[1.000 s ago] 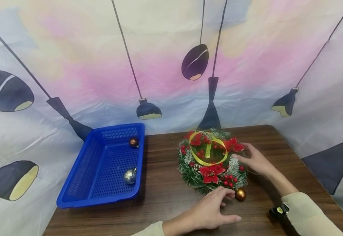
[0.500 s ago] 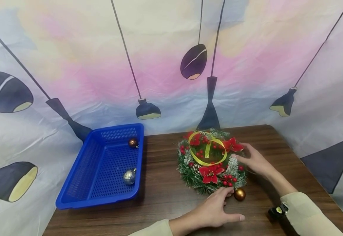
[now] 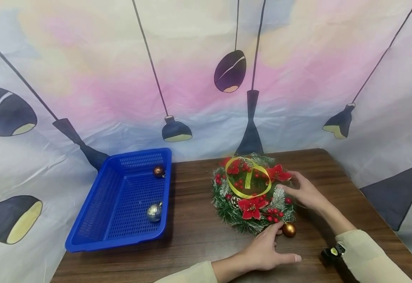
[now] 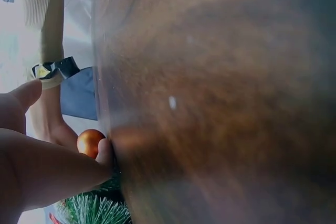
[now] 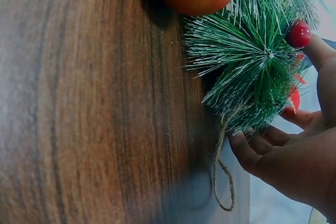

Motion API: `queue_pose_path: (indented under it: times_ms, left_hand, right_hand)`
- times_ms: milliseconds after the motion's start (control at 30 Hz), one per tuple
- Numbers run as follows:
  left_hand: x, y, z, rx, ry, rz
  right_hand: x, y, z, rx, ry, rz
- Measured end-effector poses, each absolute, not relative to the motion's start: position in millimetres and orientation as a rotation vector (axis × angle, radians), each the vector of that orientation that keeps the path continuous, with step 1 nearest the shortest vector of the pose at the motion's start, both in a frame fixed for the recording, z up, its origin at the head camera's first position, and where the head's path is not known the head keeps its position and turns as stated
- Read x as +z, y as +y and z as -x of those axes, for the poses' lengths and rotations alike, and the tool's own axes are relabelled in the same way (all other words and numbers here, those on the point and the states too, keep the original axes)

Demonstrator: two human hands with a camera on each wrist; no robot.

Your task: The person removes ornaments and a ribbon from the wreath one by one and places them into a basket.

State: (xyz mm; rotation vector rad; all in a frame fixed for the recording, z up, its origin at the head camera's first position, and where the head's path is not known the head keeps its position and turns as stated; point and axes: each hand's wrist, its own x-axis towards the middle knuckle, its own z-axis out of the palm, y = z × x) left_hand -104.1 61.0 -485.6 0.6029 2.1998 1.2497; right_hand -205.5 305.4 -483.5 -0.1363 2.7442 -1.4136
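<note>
A Christmas wreath (image 3: 228, 214) of frosted green sprigs, red poinsettias, berries and a pine cone lies on the table. Yellow ribbon (image 3: 244, 195) loops across its top. My right hand (image 3: 306, 190) grips the wreath's right side, thumb on top and fingers along the outer edge. In the right wrist view a twine loop (image 5: 229, 182) hangs from the sprigs near the fingers. At the wreath's front right edge sits a gold ball ornament (image 3: 289, 230). My left hand (image 3: 264, 247) reaches there, its fingertips right beside the ball, partly hidden, and its thumb spread away.
On the left stands a blue plastic basket (image 3: 85, 212) with a copper ball ornament (image 3: 158, 171) and a silver one (image 3: 154, 212) inside. Behind the wooden table (image 3: 191, 236) hangs a cloth (image 3: 198, 78) printed with lamps.
My left hand has slid a little to the right and forward along the wreath's front edge. The gold ball has shifted slightly. My right hand stays on the wreath.
</note>
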Motion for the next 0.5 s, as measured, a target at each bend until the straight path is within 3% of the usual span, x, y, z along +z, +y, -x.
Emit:
queue_pose_path:
  times_ms: [200, 500]
  left_hand:
    - [-488.5, 62.8, 102.4, 1.426, 2.135, -0.536]
    - [-488.0, 63.9, 101.3, 1.241, 2.226, -0.571]
  right_hand:
    - [-484.1, 304.4, 206.2, -1.421, 2.740, 0.139]
    - [-485.8, 306.0, 202.4, -1.395, 2.761, 0.134]
